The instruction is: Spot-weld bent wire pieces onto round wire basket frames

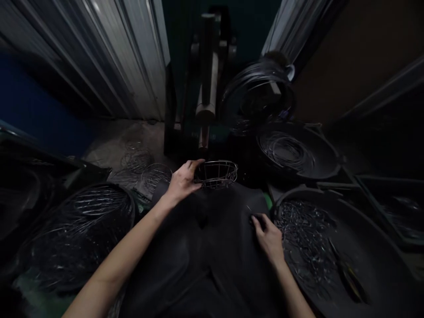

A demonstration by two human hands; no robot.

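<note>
My left hand (183,180) grips the rim of a small round wire basket (217,174) that rests at the far edge of a dark cloth (205,238) over my lap. On the same cloth, by its right edge, lies my right hand (269,237); its fingers are curled together in a pinch, and what they hold is too dark to make out. Right beside this hand sits a large dark pan (357,251) filled with several short bent wire pieces.
A dark machine with an upright post (206,88) stands ahead. A coil of wire (261,88) hangs to its right above a pan of wire rings (298,152). A tub of large wire hoops (79,229) sits at left. Pliers (347,269) lie in the right pan.
</note>
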